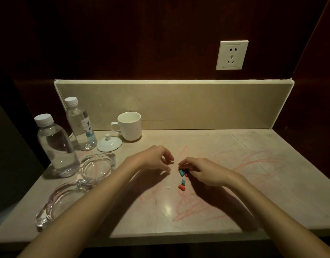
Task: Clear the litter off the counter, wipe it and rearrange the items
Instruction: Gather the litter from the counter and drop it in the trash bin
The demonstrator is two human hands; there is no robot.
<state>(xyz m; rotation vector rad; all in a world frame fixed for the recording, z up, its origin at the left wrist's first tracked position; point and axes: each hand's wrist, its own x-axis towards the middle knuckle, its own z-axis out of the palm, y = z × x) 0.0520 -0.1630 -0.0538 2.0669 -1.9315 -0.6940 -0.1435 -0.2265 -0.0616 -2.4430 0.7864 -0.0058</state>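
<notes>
Small litter lies mid-counter: a blue bit [183, 182], a red bit [181, 187] and a tiny white crumb [168, 187]. My right hand [201, 171] hovers just above them, its fingers curled and pinching a blue and red piece [182, 172]. My left hand [156, 159] sits beside it to the left, fingers loosely curled; I cannot tell whether it holds anything. Red crayon scribbles [190, 207] mark the beige counter [235, 202].
At the left stand two water bottles [56, 146] [79, 123], a white mug [129, 126], its lid [109, 143] and two glass ashtrays [97, 167] [58, 203]. A wall socket [232, 55] sits above the backsplash [179, 105].
</notes>
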